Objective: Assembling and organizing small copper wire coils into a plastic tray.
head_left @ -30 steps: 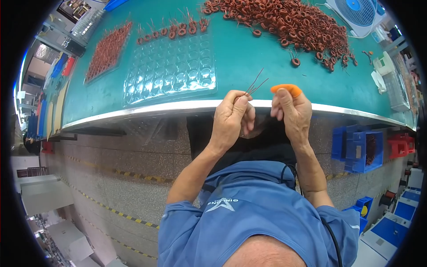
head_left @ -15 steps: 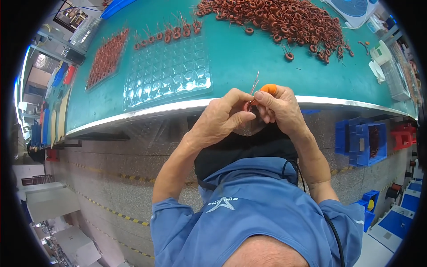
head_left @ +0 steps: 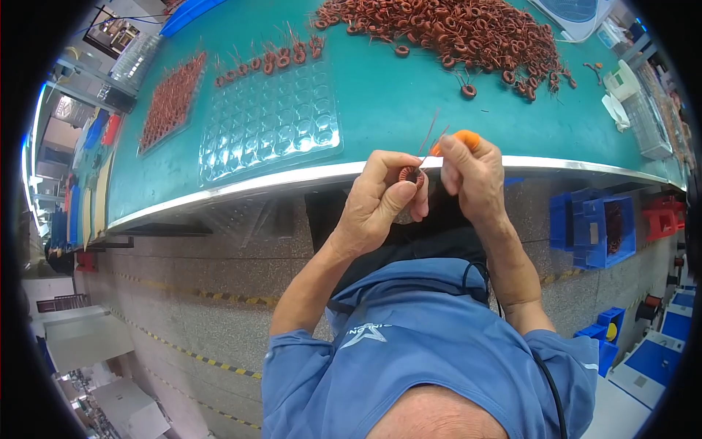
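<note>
A small ring-shaped copper wire coil [head_left: 408,175] is pinched between thumb and fingers of my left hand [head_left: 374,205], just off the table's front edge. Two thin wire leads [head_left: 428,135] stick up from it toward the table. To its right, my right hand [head_left: 477,175] is closed with thumb and forefinger pinched at one of the leads. An orange finger cot [head_left: 466,139] covers that forefinger's tip. Part of the coil is hidden behind my left thumb and fingers.
On the green table [head_left: 387,95] lies a large heap of similar coils [head_left: 453,36]. A clear plastic tray [head_left: 267,124] holds a back row of coils, beside a filled tray [head_left: 172,102]. The metal table edge [head_left: 278,178] runs before me. Blue bins [head_left: 603,234] stand at right.
My right hand has moved right, away from the coil, and its fingers have drawn apart from my left hand's. The coil's ring shows more openly in my left hand.
</note>
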The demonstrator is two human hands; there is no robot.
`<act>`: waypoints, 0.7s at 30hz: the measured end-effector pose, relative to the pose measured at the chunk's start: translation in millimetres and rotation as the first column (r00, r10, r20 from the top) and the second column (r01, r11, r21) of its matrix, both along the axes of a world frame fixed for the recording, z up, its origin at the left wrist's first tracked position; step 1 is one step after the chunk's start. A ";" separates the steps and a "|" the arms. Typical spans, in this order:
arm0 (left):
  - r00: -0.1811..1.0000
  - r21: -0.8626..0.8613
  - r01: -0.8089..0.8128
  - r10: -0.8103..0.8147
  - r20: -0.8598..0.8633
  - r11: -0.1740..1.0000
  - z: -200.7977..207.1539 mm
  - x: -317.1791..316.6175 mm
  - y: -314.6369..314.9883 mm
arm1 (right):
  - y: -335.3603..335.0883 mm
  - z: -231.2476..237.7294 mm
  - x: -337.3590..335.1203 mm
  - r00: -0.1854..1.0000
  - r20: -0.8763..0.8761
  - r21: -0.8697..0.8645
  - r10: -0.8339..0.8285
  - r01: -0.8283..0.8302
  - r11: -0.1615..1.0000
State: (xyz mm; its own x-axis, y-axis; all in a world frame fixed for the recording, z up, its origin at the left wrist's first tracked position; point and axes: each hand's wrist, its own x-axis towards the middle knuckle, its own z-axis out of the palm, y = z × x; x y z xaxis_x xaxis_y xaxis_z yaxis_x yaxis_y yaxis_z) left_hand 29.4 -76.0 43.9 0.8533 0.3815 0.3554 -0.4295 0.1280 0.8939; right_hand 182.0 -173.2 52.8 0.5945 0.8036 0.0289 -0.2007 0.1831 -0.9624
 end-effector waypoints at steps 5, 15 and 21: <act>0.989 0.018 0.053 -0.050 -0.137 0.998 6.1 -4.1 2.4 | -4.1 -15.3 2.5 0.948 -0.222 0.226 0.228 -0.177 0.958; 0.952 -0.030 -0.137 0.123 -0.281 0.990 -5.4 -0.5 -4.3 | 4.8 -12.1 -21.4 0.993 0.117 0.083 -0.020 0.011 0.997; 0.962 -0.152 -0.193 0.156 -0.226 0.969 -4.1 -3.3 -4.9 | 10.2 -10.0 -11.7 0.991 -0.052 0.095 0.120 -0.115 0.989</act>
State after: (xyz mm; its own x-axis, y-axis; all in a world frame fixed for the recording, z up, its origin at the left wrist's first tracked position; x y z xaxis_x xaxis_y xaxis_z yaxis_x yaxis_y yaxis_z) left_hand 26.0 -80.8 39.9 0.8162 0.5705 0.0912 -0.2634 0.2268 0.9377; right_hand 170.4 -163.0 42.8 0.4986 0.8636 0.0742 -0.2809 0.2420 -0.9287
